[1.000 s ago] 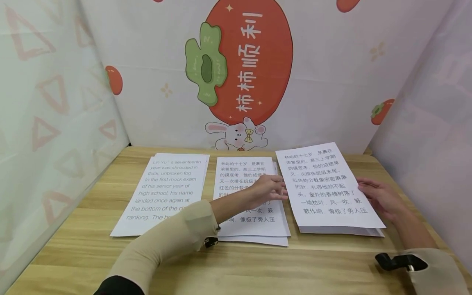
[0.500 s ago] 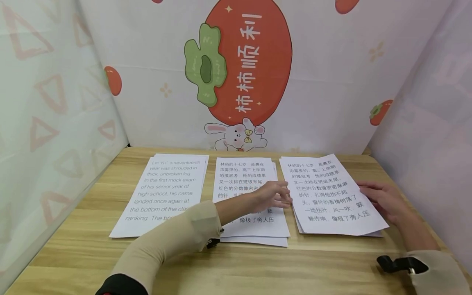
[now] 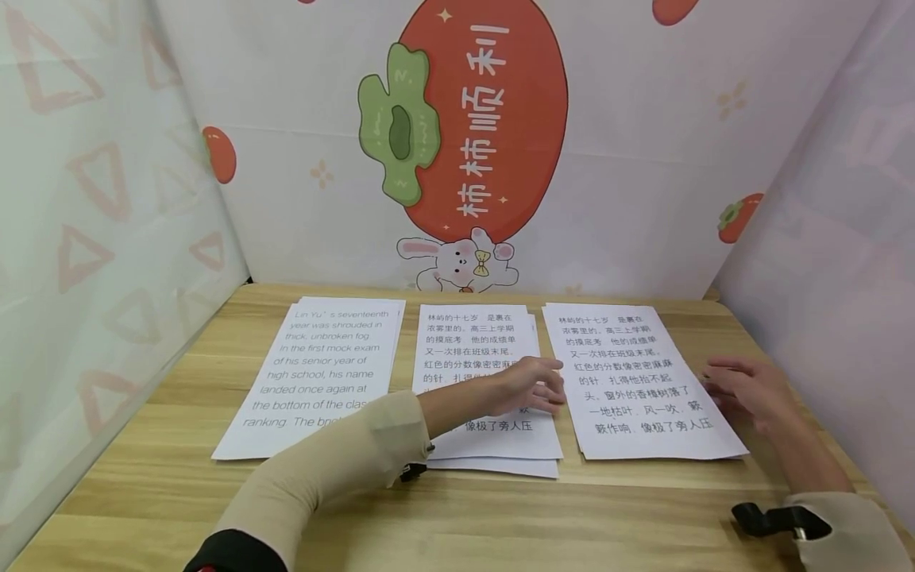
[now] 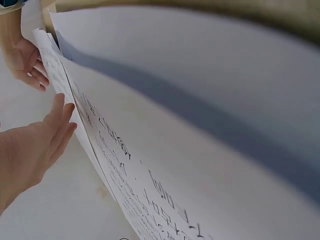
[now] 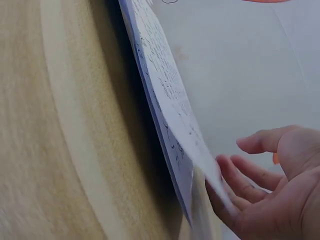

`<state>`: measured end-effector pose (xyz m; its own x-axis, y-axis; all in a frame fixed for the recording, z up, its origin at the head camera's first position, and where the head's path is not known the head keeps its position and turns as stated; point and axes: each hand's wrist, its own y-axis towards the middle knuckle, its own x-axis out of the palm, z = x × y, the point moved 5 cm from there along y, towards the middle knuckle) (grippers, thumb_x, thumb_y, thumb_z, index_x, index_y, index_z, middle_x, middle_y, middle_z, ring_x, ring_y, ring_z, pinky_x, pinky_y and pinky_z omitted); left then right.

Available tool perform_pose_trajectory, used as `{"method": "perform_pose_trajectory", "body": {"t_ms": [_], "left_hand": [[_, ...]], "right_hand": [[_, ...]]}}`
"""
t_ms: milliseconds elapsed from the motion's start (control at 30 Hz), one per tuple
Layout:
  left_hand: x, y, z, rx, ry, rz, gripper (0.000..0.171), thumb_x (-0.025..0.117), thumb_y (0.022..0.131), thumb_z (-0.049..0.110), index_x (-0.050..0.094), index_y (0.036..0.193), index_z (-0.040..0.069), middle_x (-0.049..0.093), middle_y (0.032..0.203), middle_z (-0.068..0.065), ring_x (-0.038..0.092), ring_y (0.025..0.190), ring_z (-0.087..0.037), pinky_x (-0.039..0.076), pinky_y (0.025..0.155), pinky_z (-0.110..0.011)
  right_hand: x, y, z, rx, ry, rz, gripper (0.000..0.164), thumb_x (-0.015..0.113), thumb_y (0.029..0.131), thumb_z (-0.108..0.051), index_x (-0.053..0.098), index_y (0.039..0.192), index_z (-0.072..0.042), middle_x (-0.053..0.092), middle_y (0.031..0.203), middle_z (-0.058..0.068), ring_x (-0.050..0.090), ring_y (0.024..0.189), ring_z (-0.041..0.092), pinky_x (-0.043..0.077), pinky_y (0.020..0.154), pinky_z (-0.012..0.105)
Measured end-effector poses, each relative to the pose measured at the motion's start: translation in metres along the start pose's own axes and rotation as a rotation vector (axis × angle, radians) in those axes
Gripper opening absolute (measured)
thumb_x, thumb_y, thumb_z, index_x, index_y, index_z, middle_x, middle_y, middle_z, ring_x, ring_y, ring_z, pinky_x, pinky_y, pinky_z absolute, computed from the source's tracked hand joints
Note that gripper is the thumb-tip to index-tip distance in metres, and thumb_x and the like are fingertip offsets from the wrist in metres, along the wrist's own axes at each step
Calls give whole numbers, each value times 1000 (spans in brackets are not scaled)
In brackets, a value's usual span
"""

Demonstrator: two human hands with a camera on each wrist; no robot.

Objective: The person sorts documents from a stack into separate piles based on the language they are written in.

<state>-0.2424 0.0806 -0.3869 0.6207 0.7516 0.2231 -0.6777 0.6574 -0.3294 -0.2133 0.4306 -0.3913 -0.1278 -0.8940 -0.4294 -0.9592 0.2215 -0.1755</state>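
On the right of the table, in the head view, lies a pile of printed paper sheets point(image 3: 629, 373) with Chinese text. My left hand point(image 3: 529, 385) hovers over the middle pile of sheets point(image 3: 468, 334), its loosely bent fingertips by the right pile's left edge. Beyond that pile's right side is my right hand point(image 3: 750, 393), relaxed, with nothing gripped. Seen from the right wrist, a sheet point(image 5: 167, 100) has its edge against the fingers of my right hand point(image 5: 280, 185). In the left wrist view, both hands are near the sheets' far end. My left forearm covers part of the middle pile.
A third pile, printed in English point(image 3: 314, 365), lies at the left, partly under my left sleeve point(image 3: 343, 461). The wooden table point(image 3: 486, 524) ends at a patterned backdrop point(image 3: 629, 159), with cloth walls at both sides.
The top right sheet, raised a second ago between my hands, has come down flat onto its pile and lines up with it. My right hand has moved slightly right, off its edge.
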Motion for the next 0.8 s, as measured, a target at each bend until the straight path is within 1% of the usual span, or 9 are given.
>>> {"method": "perform_pose_trajectory", "body": {"t_ms": [33,67,133,233,333,467,567,633,800], "left_hand": [[0,0,0,-3,6,1,77,52,87,-3,27,159,-6,44,148,-31,52,135,-47,49,111,-51],[-1,-1,0,-3,18,4,76,53,88,-2,28,159,-6,47,145,-30,53,134,-47,50,110,-51],[-4,-3,1,-4,50,13,73,53,90,0,30,159,-5,52,141,-28,56,131,-46,52,108,-49],[-10,-8,4,-3,107,31,69,54,93,4,33,158,-5,56,138,-26,60,127,-43,56,104,-46],[-19,-14,6,-6,159,73,65,57,96,8,38,156,-4,60,135,-24,65,123,-39,60,98,-41],[-37,-26,8,-23,244,152,59,58,99,12,42,154,-3,64,133,-21,68,118,-33,61,93,-35],[-52,-36,8,-28,292,204,55,55,103,16,43,154,-3,63,136,-19,69,116,-31,62,92,-34],[-62,-43,8,-27,301,232,54,53,105,17,43,154,-3,62,137,-19,68,117,-31,61,92,-34],[-83,-57,4,-34,303,283,54,54,104,16,44,154,-2,60,140,-20,68,117,-32,61,93,-35]], "right_hand": [[0,-1,-2,-6,-31,10,50,60,105,-23,50,139,12,64,85,-26,68,77,-3,62,69,23],[0,-3,-5,-17,-62,14,57,59,106,-23,42,144,16,63,86,-26,67,77,-3,62,70,22],[3,-6,-12,-43,-104,11,60,57,106,-21,38,147,18,62,88,-24,66,78,-5,62,71,22],[13,-9,-24,-87,-128,-15,59,58,106,-20,39,145,19,62,93,-19,67,81,-5,62,73,21],[29,-10,-34,-95,-100,-66,59,61,105,-22,41,145,18,66,100,-10,70,85,-1,62,77,23],[55,-10,-47,-122,-87,-148,55,59,107,-20,43,144,17,72,113,10,73,90,6,63,79,28],[75,-10,-56,-155,-111,-203,51,56,107,-17,45,142,18,69,120,26,74,91,10,64,79,29],[88,-11,-60,-159,-113,-240,50,57,107,-17,46,141,18,67,124,30,75,92,14,64,80,30],[119,-12,-69,-152,-81,-319,48,59,106,-17,48,140,16,69,122,28,76,95,21,64,80,31]]}}
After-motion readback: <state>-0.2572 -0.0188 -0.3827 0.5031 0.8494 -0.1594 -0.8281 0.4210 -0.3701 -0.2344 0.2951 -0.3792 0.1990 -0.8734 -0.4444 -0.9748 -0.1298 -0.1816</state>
